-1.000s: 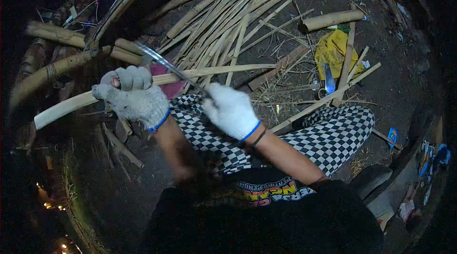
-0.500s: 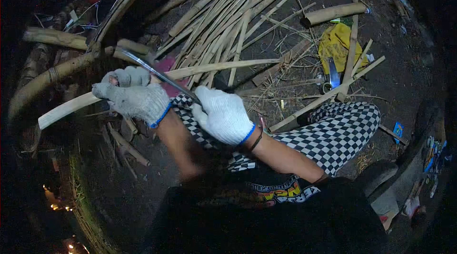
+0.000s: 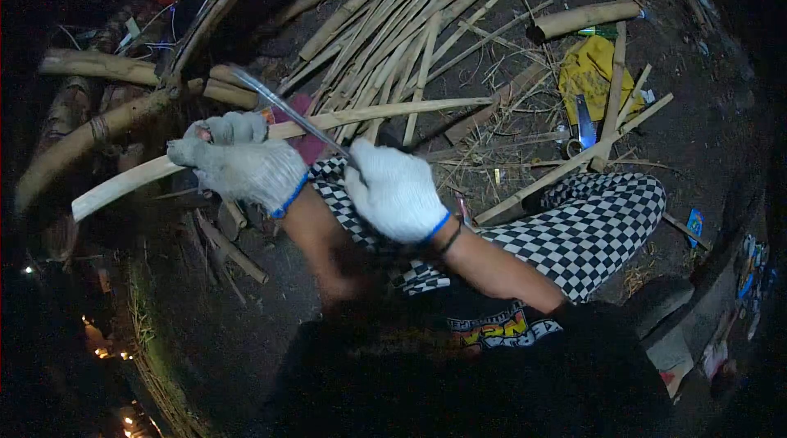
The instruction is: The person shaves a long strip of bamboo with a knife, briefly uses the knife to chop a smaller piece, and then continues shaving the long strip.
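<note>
In the head view a pale split bamboo strip [image 3: 125,184] slants across in front of me, its far end [image 3: 443,105] reaching right over the ground. My left hand [image 3: 250,167], in a greyed knit glove with a blue cuff, is closed around the strip left of its middle. In a cleaner white glove, my right hand [image 3: 398,192] grips a knife [image 3: 283,106] whose handle is hidden in the fist. The long narrow blade points up and left, overlapping the strip just right of my left hand.
A heap of split bamboo strips [image 3: 393,44] lies ahead. At right are a yellow cloth [image 3: 592,69], a saw blade [image 3: 585,120] and a bamboo tube [image 3: 589,20]. Thick bamboo poles [image 3: 90,130] stand at left. Small flames [image 3: 102,349] glow at lower left.
The knife blade has shifted a little up and right along the strip, while my left hand keeps its hold. The whole view has slid slightly, so the scene sits further right.
</note>
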The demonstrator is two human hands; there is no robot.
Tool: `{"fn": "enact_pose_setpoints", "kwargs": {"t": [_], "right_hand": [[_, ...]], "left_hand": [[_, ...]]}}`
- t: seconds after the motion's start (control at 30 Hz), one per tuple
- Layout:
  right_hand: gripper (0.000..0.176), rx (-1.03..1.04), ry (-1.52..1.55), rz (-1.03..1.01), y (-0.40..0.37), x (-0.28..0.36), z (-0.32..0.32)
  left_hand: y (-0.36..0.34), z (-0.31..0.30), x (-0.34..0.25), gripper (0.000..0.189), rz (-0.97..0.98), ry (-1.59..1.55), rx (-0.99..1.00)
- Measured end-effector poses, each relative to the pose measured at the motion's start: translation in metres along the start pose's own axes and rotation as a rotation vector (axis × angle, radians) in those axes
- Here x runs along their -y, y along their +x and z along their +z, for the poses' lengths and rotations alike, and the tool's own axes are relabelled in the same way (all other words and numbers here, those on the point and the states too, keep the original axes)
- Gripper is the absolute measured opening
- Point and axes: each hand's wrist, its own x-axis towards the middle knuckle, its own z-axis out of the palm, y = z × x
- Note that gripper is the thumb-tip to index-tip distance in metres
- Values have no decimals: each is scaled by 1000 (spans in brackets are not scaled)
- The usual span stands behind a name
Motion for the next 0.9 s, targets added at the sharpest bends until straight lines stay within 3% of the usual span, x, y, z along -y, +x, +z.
{"fn": "enact_pose_setpoints", "kwargs": {"t": [0.07, 0.17, 0.23, 0.33, 0.47, 0.57, 0.67, 0.7, 0.77, 0.87, 0.9], "right_hand": [[19, 35, -17, -30, -7, -9, 2], [19, -87, -41, -17, 0, -29, -2], [19, -97, -44, -6, -3, -29, -8], [20, -65, -103, 4, -4, -29, -19], [18, -44, 71, 122, -5, -1, -32], [18, 20, 149, -114, -6, 20, -42], [19, -135, 13, -50, 0, -13, -33], [18, -99, 109, 13, 9, -26, -37], [19, -102, -44, 35, 8, -17, -36], [21, 1, -70, -143, -3, 23, -54], [21, 15, -37, -199, -4, 19, -47]], "left_hand": [[-1, -13, 2, 40, -40, -58, 90], [4, -15, -6, 43, -92, -219, 289], [6, -8, -27, 45, -182, -286, 625], [33, -4, -63, 47, -130, -497, 786], [45, 6, -64, 48, -27, -288, 815], [16, 28, -65, 48, 174, -69, 442], [14, 34, -68, 46, 150, -52, 551], [11, 37, -66, 46, 149, -54, 550], [6, 45, -61, 43, 250, 49, 295], [18, 35, -63, 43, 107, -103, 484], [15, 36, -59, 40, 156, -135, 416]]}}
